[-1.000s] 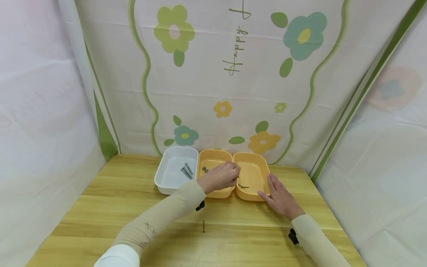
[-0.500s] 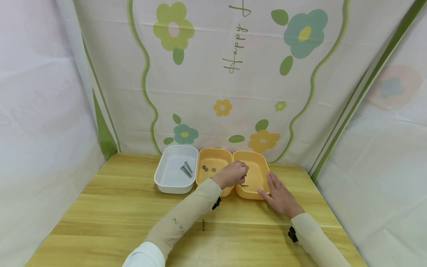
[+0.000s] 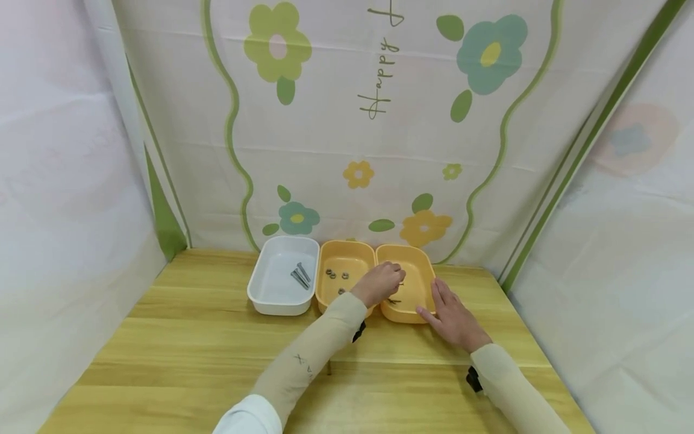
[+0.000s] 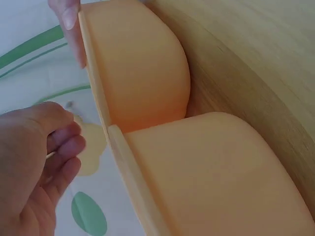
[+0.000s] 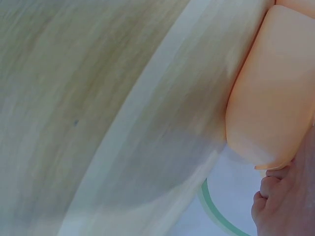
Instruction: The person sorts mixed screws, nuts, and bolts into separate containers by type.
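Observation:
My left hand (image 3: pixel 379 283) is over the right yellow box (image 3: pixel 414 317), fingers curled, thumb and index tips together. They pinch a small dark screw (image 3: pixel 402 283); in the left wrist view a small grey tip (image 4: pixel 69 104) shows at the thumb. Several thin brownish screws (image 3: pixel 394 301) lie in that box, near its front. My right hand (image 3: pixel 455 319) rests against the same box's front right corner, fingers straight along the side and thumb at the front wall. In the middle yellow box (image 3: pixel 347 244) are several grey nuts (image 3: pixel 345 275), the front part hidden by my left hand.
A white box (image 3: pixel 282 308) holding silver bolts (image 3: pixel 300 276) stands at the left, side by side with the yellow ones. On the wooden table (image 3: pixel 162 361), one screw (image 3: pixel 329 367) is partly covered by my left sleeve. Flower-patterned cloth (image 3: pixel 325 132) hangs behind the boxes.
My left hand has moved right, from over the middle box to over the right box, with the small screw. More nuts are visible now. The right hand keeps its place.

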The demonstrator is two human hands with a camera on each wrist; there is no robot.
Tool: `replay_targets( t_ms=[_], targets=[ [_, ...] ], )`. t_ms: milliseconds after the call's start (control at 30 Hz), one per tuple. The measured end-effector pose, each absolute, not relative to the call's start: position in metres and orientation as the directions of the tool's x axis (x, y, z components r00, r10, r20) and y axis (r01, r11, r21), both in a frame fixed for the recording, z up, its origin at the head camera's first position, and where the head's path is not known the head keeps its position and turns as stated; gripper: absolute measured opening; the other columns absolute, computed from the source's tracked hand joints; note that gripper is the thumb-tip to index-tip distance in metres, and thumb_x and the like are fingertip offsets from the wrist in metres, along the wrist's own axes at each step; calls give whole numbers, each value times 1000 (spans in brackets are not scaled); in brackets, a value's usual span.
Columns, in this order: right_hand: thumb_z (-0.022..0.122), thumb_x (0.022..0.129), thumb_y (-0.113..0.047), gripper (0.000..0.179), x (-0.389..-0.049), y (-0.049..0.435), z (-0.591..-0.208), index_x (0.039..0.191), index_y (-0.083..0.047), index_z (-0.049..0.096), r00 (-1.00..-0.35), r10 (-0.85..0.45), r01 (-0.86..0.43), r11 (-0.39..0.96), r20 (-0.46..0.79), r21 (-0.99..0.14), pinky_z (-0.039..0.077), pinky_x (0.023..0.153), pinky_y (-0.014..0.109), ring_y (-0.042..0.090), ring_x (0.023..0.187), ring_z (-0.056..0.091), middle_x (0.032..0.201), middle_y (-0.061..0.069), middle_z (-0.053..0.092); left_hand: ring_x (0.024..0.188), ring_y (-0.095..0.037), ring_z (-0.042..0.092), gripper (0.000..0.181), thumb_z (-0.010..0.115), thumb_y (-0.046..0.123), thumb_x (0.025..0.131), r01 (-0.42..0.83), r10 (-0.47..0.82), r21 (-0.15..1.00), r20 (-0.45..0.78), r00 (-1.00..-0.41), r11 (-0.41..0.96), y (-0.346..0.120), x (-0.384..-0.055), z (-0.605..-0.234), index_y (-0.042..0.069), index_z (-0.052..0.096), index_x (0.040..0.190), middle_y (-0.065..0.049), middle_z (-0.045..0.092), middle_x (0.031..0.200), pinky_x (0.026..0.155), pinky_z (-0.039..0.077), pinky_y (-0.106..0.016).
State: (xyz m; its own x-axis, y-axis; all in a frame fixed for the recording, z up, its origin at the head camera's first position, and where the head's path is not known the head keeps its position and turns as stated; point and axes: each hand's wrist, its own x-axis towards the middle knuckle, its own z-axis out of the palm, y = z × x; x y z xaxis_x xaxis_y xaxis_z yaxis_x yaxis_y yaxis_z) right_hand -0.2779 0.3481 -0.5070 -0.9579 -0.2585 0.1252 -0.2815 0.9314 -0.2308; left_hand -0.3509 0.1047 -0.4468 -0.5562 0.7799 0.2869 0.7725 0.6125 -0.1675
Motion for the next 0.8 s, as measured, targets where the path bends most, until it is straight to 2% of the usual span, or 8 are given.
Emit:
replay_targets(
  t_ms=[133,233,567,700,800],
  targets=[
    [43,108,-61,95,-278,346,-507,164,10,14,-959,-257,-278,933,118,-228,28,124,68,50,160,19,175,29,10,112,-17,70,32,69,26,103,760,760,-129,268,-592,637,98,-350,-448,10,71,130,-3,71,127,97,58,-23],
    [44,108,-61,95,-278,347,-506,164,10,14,-958,-260,-282,932,124,-227,29,124,68,50,159,20,174,30,11,118,-19,68,38,68,30,104,768,757,-83,265,-597,635,89,-350,-446,9,67,135,-5,68,133,101,57,-26],
    [44,108,-60,94,-279,349,-505,164,10,14,-957,-262,-284,933,124,-220,26,126,66,48,160,18,174,29,11,116,-25,67,40,70,22,101,848,811,-8,297,-504,530,40,-332,-425,1,66,134,-12,69,128,103,57,-36],
    [45,109,-58,94,-279,350,-506,163,12,16,-952,-273,-298,928,136,-223,25,126,67,50,160,19,173,31,13,119,-25,66,43,70,22,101,855,823,16,265,-503,518,17,-321,-422,3,64,138,-12,68,131,104,57,-37],
    [45,108,-59,94,-279,350,-508,164,11,15,-953,-272,-296,928,133,-228,24,127,67,49,161,17,174,31,12,116,-23,66,41,70,24,101,854,825,24,247,-508,519,0,-312,-420,4,66,137,-10,67,129,100,58,-35]
  ],
)
